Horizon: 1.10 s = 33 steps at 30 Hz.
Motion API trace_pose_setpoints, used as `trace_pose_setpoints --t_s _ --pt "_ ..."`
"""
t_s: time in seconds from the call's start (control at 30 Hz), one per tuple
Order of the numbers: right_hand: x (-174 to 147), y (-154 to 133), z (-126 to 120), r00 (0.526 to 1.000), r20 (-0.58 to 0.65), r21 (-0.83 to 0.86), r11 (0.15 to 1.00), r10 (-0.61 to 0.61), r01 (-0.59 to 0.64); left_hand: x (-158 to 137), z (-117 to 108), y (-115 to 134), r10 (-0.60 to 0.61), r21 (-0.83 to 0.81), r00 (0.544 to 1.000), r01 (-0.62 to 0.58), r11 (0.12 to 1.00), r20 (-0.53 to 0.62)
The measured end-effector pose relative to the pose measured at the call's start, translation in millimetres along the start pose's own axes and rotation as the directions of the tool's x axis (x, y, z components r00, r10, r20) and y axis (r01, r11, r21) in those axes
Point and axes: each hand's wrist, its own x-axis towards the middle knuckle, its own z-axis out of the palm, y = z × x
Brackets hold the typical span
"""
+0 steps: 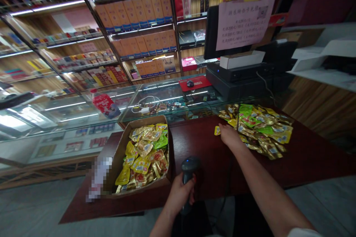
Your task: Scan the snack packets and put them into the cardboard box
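Note:
My left hand [181, 191] is wrapped round the grip of a dark barcode scanner [190, 166], near the table's front edge. At the left side of the heap of snack packets [268, 124], my right hand [229, 134] pinches a small yellow snack packet [217, 130]; its fingertips are partly hidden behind the hand. The heap mixes gold, yellow and bright green wrappers and lies loose on the table. Left of the scanner stands an open cardboard box [169, 148] filled with similar packets.
The dark red table [194, 137] meets a glass counter [133, 96] with a red bottle-shaped pack [104, 103] on it. A monitor with a pink paper sign [244, 20] stands behind the heap. A mouse [190, 83] rests on a red pad; stocked shelves line the back.

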Motion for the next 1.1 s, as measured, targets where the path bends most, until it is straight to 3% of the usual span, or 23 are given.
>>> trace_pose_setpoints --t_s 0.13,0.23,0.3,0.37,0.43,0.47,0.57,0.63,0.8,1.1 --pt "-6 -13 -1 1.0 -0.011 0.013 1.0 -0.017 0.017 -2 1 0 0.007 -0.009 1.0 -0.007 1.0 -0.022" --pt "-25 -29 15 0.989 -0.128 0.252 0.962 -0.079 0.11 -3 2 0 0.009 -0.022 0.999 -0.01 1.0 -0.045" --pt "-45 -42 33 0.97 -0.24 0.549 0.816 -0.05 0.178 -3 3 0 0.008 -0.036 0.999 -0.01 0.999 -0.051" --pt "-66 -53 52 0.966 -0.258 0.781 0.591 0.014 0.2 -4 4 2 0.015 -0.063 0.998 -0.02 0.998 -0.066" --pt "-82 -60 64 0.97 -0.242 0.878 0.43 0.022 0.21 -7 4 6 0.035 -0.103 0.995 -0.045 0.994 -0.094" --pt "-87 -61 68 0.968 -0.25 0.892 0.393 0.013 0.225 -9 4 10 0.048 -0.121 0.993 -0.061 0.991 -0.108" --pt "-89 -57 68 0.959 -0.285 0.889 0.377 0.007 0.261 -16 5 23 0.098 -0.141 0.989 -0.114 0.983 -0.112" --pt "-84 -52 65 0.965 -0.258 0.909 0.351 0.053 0.224 -19 6 33 0.132 -0.128 0.987 -0.143 0.981 -0.091" --pt "-78 -47 61 0.972 -0.181 0.97 0.193 0.148 0.151 -23 10 50 0.17 -0.058 0.985 -0.172 0.983 -0.033" --pt "-86 -52 57 0.954 -0.275 0.928 0.294 0.118 0.231 -18 20 61 0.171 0.031 0.984 -0.169 0.985 -0.049"
